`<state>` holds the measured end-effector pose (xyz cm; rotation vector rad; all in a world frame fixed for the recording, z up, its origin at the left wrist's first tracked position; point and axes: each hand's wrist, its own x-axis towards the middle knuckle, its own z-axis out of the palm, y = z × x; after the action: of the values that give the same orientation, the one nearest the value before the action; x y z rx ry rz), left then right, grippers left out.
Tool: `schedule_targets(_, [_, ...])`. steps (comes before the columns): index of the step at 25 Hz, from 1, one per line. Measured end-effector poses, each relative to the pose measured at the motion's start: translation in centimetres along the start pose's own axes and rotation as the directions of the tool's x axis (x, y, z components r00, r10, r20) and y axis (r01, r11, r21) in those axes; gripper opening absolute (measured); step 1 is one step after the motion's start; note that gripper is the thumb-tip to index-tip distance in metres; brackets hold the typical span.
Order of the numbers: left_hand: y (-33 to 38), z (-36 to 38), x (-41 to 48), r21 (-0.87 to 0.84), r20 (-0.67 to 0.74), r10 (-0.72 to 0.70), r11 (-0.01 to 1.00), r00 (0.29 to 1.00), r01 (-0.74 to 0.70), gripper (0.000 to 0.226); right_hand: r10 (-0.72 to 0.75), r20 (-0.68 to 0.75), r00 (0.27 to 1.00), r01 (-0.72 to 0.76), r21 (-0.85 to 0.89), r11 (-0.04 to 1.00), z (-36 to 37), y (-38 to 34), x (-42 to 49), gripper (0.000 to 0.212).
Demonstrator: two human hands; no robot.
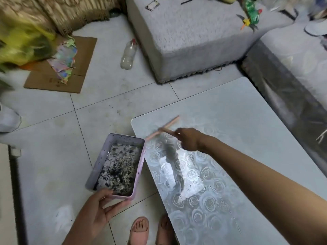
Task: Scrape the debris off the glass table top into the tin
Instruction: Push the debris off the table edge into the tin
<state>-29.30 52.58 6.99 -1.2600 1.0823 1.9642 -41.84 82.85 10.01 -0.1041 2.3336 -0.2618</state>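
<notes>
A rose-patterned glass table top [221, 121] stands on the pale tiled floor [53, 156]; beyond its far-left corner lie a plastic bottle [128, 54] and, further left, flattened cardboard [74, 84]

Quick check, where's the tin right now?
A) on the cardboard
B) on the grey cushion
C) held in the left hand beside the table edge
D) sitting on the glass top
C: the left hand grips the tin by its near end, alongside the edge of the glass table top, not on it.
</notes>
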Motion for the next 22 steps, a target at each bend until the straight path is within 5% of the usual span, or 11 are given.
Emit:
schedule_targets(2, [0.0, -0.2, 0.3, -0.018, -0.004, 0.019, 1.000, 1.000, -0.019, 0.008, 0.020, -0.103, 0.994, -0.012, 0.073, 0.997, -0.2, -2.2, 2.6, 0.045])
schedule_targets(4, [-0.2, -0.3, 0.3, -0.014, -0.003, 0.032, 0.999, 0.999, -0.032, 0.010, 0.001, -0.130, 0.991, -0.006, -0.043, 0.999, 1.0, -4.1, 3.2, 0.055])
schedule_targets(7, [-0.5, -1.1, 0.0, 0.010, -0.023, 0.035, 0.999, 0.999, -0.034, 0.010, 0.009, -0.058, 0.998, -0.018, -0.156, 0.988, 4.2, -4.3, -0.3, 0.083])
schedule_targets(12, [-0.4, -3.7, -1.6, -0.003, -0.049, -0.006, 1.000, 0.999, 0.005, 0.007, 0.093, -0.011, 0.996, -0.094, -0.185, 0.978, 5.3, -3.9, -6.8, 0.078])
schedule_targets(18, [0.0, -9.9, -7.6, -0.012, -0.175, 0.012, 1.000, 0.985, -0.014, 0.021, -0.134, -0.219, 0.967, 0.074, -0.259, 0.963, 3.8, -11.9, -10.2, 0.074])
schedule_targets(22, [-0.4, -16.9, -12.2, -0.054, -0.281, 0.071, 0.995, 0.957, -0.089, 0.032, -0.278, -0.129, 0.952, 0.221, -0.342, 0.913, 4.7, -19.2, -11.2, 0.064])
